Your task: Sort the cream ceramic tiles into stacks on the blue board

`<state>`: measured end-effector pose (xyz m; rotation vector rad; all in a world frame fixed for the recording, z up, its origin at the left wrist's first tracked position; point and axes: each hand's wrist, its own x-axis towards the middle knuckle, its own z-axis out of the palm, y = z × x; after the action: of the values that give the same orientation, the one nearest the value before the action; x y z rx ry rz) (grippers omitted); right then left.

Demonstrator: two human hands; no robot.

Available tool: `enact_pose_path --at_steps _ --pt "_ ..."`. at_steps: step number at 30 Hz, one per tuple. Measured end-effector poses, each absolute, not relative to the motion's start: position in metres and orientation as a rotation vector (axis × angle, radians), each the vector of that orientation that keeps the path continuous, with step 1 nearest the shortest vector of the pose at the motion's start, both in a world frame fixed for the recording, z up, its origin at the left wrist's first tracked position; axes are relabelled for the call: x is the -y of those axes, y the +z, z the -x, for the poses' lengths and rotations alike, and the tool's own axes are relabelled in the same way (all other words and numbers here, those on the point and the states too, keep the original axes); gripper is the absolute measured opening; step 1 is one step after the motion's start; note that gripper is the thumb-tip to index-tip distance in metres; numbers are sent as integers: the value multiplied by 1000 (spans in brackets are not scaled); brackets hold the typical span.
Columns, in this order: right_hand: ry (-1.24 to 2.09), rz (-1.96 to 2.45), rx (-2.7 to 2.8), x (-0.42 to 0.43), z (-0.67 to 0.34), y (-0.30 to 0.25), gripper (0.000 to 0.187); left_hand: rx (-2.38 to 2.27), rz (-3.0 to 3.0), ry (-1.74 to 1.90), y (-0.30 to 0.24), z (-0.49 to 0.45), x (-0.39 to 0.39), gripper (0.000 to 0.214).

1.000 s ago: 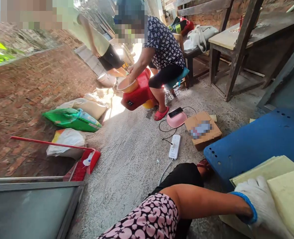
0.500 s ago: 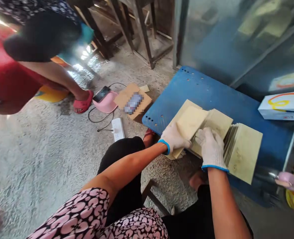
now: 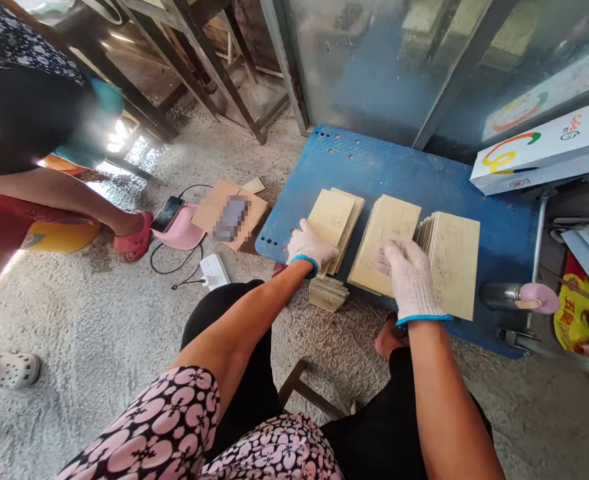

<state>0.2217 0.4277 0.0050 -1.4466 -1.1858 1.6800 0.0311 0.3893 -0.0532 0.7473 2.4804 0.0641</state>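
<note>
Both my hands wear white knit gloves with blue cuffs. My left hand [image 3: 310, 247] is closed on the near edge of a small stack of pale yellow sheets [image 3: 333, 217] lying on a blue perforated board [image 3: 389, 167]. My right hand [image 3: 408, 275] lies on a larger stack of the same sheets [image 3: 389, 230], its fingers curled over the near edge. A further fanned stack of sheets [image 3: 452, 257] stands just right of that hand. A short pile of sheets [image 3: 328, 294] rests on the ground below the board's edge.
A white box with coloured rings [image 3: 544, 150] lies at the board's right. A cardboard box [image 3: 229, 212], pink dish with phone [image 3: 177, 223] and power strip [image 3: 213, 270] sit on the concrete. Another person's leg in a red sandal [image 3: 132, 240] is at left. Wooden table legs [image 3: 214, 67] stand behind.
The view swung from the yard down to the blue board. My left hand has drawn a small stack of sheets away to the left; my right hand now lies on the larger stack.
</note>
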Motion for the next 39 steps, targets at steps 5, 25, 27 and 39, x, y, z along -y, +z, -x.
enact_pose_path --at_steps 5,25,27,39 --pt "1694 1458 1176 -429 -229 7 40 -2478 -764 50 -66 -33 -401 131" --pt "1678 1499 1204 -429 -231 7 37 -2539 -897 4 -78 -52 -410 127" --pt "1666 1528 1170 -429 -230 9 37 -2543 -980 4 -80 -51 -406 127" --pt "1682 1553 1182 -428 -233 -1 38 -2249 -1023 372 -20 -41 -375 105"
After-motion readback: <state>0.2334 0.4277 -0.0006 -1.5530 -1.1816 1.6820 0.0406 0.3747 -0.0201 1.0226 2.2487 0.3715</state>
